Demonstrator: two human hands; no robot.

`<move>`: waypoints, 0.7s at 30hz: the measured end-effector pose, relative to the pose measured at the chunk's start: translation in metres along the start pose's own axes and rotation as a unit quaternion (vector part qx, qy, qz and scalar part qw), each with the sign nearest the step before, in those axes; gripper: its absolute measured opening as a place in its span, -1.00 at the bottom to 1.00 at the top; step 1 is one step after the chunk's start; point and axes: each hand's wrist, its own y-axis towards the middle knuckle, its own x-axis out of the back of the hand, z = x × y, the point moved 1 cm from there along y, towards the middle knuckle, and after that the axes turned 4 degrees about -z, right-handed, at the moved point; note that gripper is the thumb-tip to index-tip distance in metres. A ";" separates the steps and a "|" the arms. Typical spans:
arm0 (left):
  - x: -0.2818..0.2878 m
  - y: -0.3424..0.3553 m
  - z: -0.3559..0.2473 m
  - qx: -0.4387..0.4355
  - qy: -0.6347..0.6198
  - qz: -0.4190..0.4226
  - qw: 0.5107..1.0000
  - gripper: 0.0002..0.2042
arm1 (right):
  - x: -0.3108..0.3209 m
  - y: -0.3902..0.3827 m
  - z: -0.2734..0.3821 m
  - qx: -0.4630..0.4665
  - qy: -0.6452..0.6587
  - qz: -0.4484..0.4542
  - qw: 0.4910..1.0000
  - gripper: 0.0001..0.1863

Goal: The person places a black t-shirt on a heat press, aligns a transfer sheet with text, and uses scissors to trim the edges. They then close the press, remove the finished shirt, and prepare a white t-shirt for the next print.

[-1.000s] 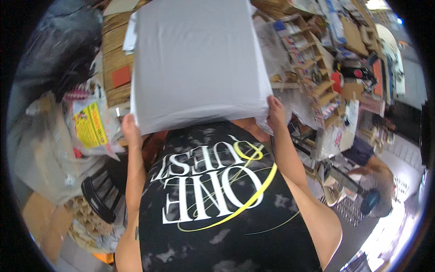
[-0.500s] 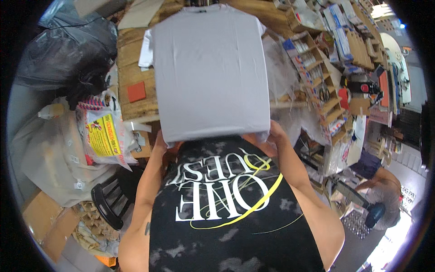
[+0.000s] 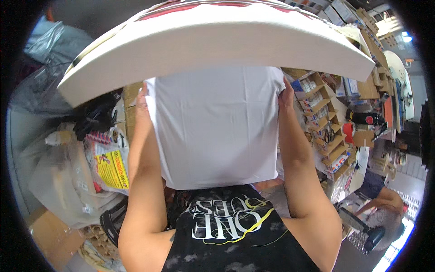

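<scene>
A pale grey T-shirt (image 3: 217, 131) lies spread flat and smooth in front of me, its lower edge close to my body. My left hand (image 3: 142, 100) is at its far left side, closed on the edge by the sleeve. On the opposite side my right hand (image 3: 286, 93) grips the fabric by the right sleeve, where it bunches a little. The fingers of both hands are partly hidden by the cloth. A thick white-edged panel (image 3: 217, 45) spans the upper view and covers the shirt's collar end.
Divided cardboard boxes (image 3: 324, 118) with small packs stand at the right, scissors (image 3: 329, 134) among them. Plastic bags, one with a yellow label (image 3: 111, 168), fill the left side. A black chair (image 3: 113, 222) stands low left. Another person (image 3: 383, 204) is at the far right.
My hands have moved from the shirt's near corners forward to its far sides. The white-edged panel has come into view over the collar end. The shirt's lower edge sits lower in view.
</scene>
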 end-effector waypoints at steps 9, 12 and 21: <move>0.031 0.017 0.009 -0.031 0.074 -0.097 0.992 -0.36 | 0.028 0.042 0.006 0.152 -0.158 -0.188 0.957 -0.76; 0.040 0.009 0.005 -0.057 0.087 -0.125 0.987 -0.39 | 0.035 0.046 0.000 0.085 -0.183 -0.244 0.949 -0.92; 0.056 0.010 -0.019 -0.098 0.093 -0.142 0.981 -0.48 | 0.024 0.030 0.014 0.078 -0.101 -0.089 0.988 -0.67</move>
